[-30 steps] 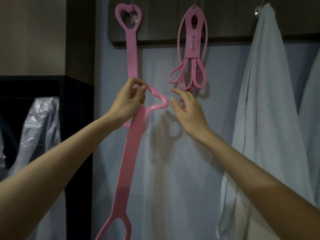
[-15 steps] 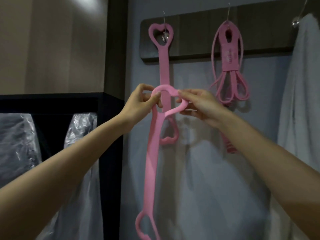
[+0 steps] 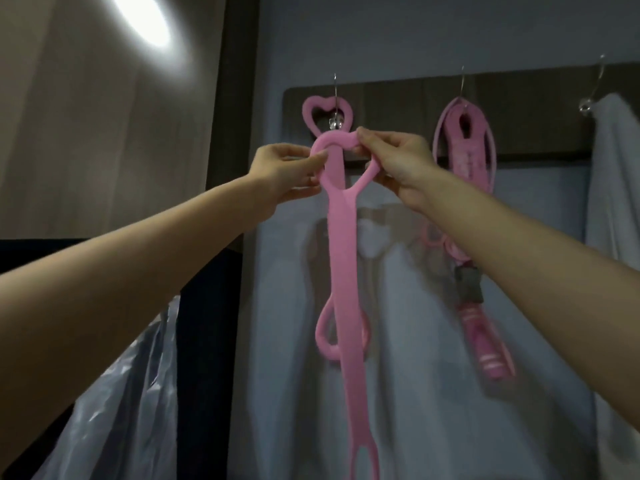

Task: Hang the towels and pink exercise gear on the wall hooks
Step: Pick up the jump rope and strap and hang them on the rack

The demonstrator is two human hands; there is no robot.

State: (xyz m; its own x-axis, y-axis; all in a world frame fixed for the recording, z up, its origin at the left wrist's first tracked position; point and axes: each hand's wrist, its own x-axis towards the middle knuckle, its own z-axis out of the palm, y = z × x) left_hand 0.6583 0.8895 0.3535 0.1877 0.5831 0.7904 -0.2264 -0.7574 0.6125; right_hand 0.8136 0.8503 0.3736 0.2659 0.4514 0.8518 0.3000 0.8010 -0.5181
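Strap [image 3: 341, 271] hangs vertically, heart loop [image 3: 337, 139] uppermost, left hand [image 3: 282, 174] and right hand [image 3: 401, 161] pinching.

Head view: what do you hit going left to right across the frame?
Plastic-wrapped bundle → left hand → held pink strap → right hand → bundled pink bands → white towel. The hung heart strap overlaps the held one, so it's left out.

Pink strap [image 3: 341, 258] — lower loop cut off below.
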